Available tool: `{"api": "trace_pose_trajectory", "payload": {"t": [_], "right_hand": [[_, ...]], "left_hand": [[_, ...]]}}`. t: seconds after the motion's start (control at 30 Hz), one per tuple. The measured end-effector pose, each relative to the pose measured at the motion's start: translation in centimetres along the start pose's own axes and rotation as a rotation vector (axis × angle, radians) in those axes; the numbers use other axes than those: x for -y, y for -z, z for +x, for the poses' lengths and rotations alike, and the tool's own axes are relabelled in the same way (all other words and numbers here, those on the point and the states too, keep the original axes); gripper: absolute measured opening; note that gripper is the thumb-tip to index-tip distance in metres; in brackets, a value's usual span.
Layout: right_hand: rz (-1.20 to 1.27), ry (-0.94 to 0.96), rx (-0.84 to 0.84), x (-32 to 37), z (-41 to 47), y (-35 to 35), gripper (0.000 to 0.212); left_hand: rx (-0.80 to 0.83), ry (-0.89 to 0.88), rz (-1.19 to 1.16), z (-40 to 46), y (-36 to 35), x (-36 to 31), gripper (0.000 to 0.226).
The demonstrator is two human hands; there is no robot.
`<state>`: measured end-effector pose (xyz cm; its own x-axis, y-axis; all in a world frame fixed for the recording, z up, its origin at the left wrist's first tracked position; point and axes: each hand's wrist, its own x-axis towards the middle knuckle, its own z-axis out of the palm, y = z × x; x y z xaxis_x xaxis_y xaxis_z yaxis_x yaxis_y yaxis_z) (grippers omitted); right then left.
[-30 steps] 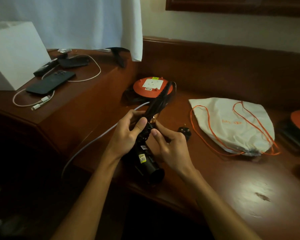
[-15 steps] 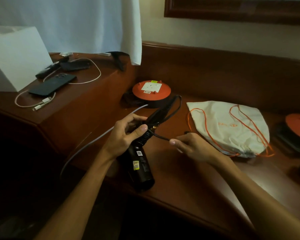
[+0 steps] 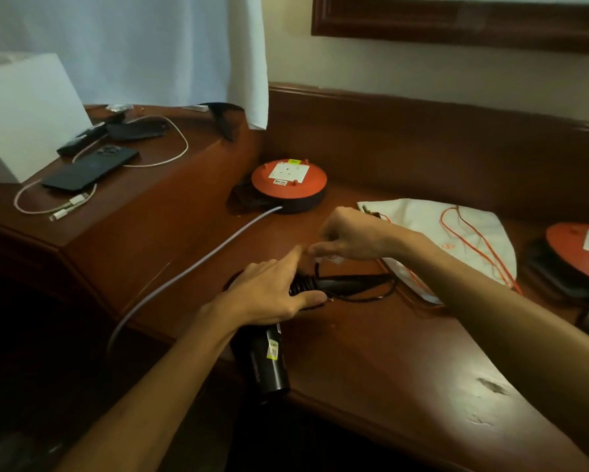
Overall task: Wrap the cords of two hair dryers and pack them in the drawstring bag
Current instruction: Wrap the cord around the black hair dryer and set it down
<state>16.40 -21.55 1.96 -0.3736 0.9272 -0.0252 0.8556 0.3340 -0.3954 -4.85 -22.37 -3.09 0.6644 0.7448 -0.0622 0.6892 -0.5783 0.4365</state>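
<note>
Dark reddish wooden desk [image 3: 371, 352]. Left hand [image 3: 269, 294] gripping black hair dryer [image 3: 269, 362] at coiled black cord [image 3: 347, 284]; right hand [image 3: 347, 236] blurred, grip unclear. White drawstring bag [image 3: 456, 233] just beside.

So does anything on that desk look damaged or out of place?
Yes, the wooden desk top has scuffed patches near its front right edge, where the finish looks chipped. The hair dryer also hangs partly over the front edge, steadied by the left hand. Nothing looks spilled.
</note>
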Motion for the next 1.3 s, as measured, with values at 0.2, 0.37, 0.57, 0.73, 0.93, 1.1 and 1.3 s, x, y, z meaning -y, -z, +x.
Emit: {"api": "trace_pose_trajectory", "payload": {"t": [0.2, 0.37, 0.57, 0.73, 0.93, 1.1, 1.3], "right_hand": [[-0.029, 0.07, -0.006, 2.6, -1.6, 0.5, 0.042], [-0.076, 0.022, 0.096, 4.6, -4.2, 1.1, 0.03], [0.039, -0.209, -0.202, 5.1, -6.5, -1.8, 0.017], [0.326, -0.317, -0.523, 5.4, -7.2, -7.0, 0.019], [0.375, -0.203, -0.685, 5.4, -8.4, -9.0, 0.005], [0.353, -0.331, -1.087, 4.9, -12.8, -8.4, 0.008], [1.012, -0.808, -0.242, 1.5, -12.3, -8.6, 0.069]], "left_hand": [[-0.024, -0.068, 0.043, 0.5, 0.0, 0.2, 0.057], [-0.141, -0.078, -0.042, 0.0, 0.0, 0.4, 0.038], [-0.235, 0.037, -0.105, 0.0, 0.2, 0.2, 0.035], [-0.219, 0.099, -0.257, 0.3, 0.5, 0.6, 0.039], [-0.311, 0.157, -0.292, 0.4, 0.2, -0.4, 0.063], [-0.368, 0.171, -0.328, 0.2, 0.3, 0.1, 0.062], [-0.372, 0.169, -0.28, -0.1, 0.0, -0.1, 0.054]]}}
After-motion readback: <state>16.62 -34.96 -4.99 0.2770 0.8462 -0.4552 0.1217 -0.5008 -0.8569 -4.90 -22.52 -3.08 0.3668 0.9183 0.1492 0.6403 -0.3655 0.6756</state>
